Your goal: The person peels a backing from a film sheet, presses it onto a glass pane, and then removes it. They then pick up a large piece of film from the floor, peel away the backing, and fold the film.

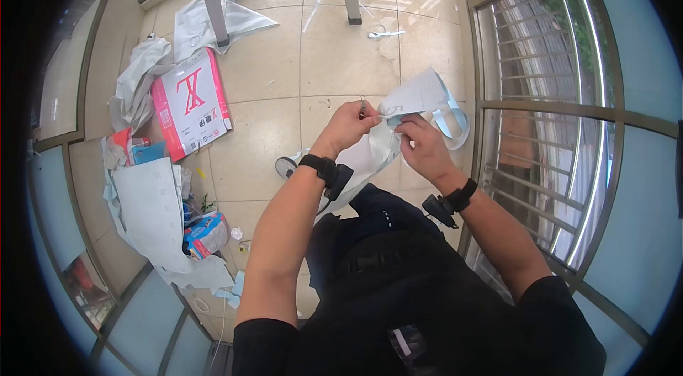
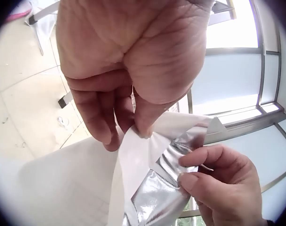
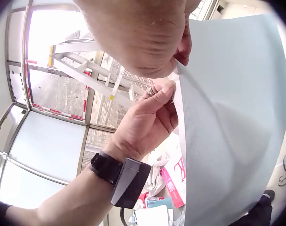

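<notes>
A large sheet of silver film with white backing paper (image 1: 409,95) is in front of my body. In the left wrist view its shiny silver face (image 2: 157,197) shows beside the white backing. My left hand (image 1: 350,127) pinches the sheet's edge between thumb and fingers. A little to the right, my right hand (image 1: 427,145) pinches the silver side with thumb and forefinger. The two hands are close together along one edge. In the right wrist view the pale blue-grey face of the sheet (image 3: 237,113) bends down past both hands.
A pink and white box (image 1: 192,102) lies on the tiled floor at left, near crumpled wrapping (image 1: 139,84) and a torn white sheet (image 1: 146,198). Scissors (image 1: 384,34) lie farther ahead. A ladder (image 3: 81,70) stands in front. Barred windows (image 1: 548,134) line the right side.
</notes>
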The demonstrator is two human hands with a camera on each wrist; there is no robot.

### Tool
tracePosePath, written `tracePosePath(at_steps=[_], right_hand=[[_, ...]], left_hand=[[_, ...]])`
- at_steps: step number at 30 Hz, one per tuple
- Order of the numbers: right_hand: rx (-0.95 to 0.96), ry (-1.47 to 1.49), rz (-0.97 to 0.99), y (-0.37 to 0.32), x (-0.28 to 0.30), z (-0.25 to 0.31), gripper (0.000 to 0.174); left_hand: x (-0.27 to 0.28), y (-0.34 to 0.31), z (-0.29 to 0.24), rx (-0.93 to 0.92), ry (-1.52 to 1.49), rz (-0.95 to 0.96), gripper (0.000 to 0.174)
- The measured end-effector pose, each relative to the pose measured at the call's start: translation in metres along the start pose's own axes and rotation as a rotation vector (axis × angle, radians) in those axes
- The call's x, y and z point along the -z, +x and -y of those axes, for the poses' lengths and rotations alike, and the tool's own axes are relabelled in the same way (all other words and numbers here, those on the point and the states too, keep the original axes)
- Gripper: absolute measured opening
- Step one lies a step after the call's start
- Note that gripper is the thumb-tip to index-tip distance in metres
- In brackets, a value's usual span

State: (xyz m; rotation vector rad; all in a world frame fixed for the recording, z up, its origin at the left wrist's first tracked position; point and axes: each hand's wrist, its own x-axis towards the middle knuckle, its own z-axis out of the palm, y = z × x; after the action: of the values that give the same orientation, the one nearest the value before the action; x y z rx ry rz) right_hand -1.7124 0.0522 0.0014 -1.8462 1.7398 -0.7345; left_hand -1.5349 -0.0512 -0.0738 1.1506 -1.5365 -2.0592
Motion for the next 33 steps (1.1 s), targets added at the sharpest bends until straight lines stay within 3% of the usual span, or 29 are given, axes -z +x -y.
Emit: tracePosePath(at_steps=[3,5,9,11,15,17,26,30,32,33], right_hand=[[0.013,-0.015,0.046,0.002,0.002,0.004,0.036],[0.013,-0.038,0.050,0.002,0.004,0.007,0.045],[0.016,-0.018,0.066,0.007,0.006,0.010,0.061],[0.016,-0.012,0.075,0.009,0.011,0.014,0.061],[0.035,-0.008,0.075,0.011,0.016,0.013,0.061],[0.044,0.001,0.077,0.012,0.018,0.016,0.060],[0.065,-0.015,0.099,0.007,0.014,0.016,0.056],[0.147,-0.136,0.030,0.011,0.017,0.020,0.051],[0.146,-0.094,0.007,0.016,0.022,0.028,0.046],[0.146,-0.053,-0.017,0.018,0.023,0.030,0.042]], left_hand=[[-0.004,-0.006,-0.007,0.019,0.058,-0.010,0.015],[-0.009,-0.010,-0.017,-0.120,0.066,-0.017,0.012],[-0.018,-0.011,-0.029,-0.168,0.185,-0.043,0.017],[-0.023,-0.009,-0.030,-0.390,0.242,-0.167,0.016],[-0.023,-0.005,-0.028,-0.358,0.067,-0.156,0.015],[-0.014,-0.004,-0.028,-0.141,-0.044,-0.038,0.016],[-0.009,-0.004,-0.024,-0.034,0.044,-0.070,0.018],[-0.016,-0.011,-0.034,-0.054,0.075,-0.124,0.017],[-0.019,-0.016,-0.045,-0.222,-0.004,-0.145,0.015],[-0.019,-0.014,-0.044,-0.222,-0.004,-0.143,0.015]])
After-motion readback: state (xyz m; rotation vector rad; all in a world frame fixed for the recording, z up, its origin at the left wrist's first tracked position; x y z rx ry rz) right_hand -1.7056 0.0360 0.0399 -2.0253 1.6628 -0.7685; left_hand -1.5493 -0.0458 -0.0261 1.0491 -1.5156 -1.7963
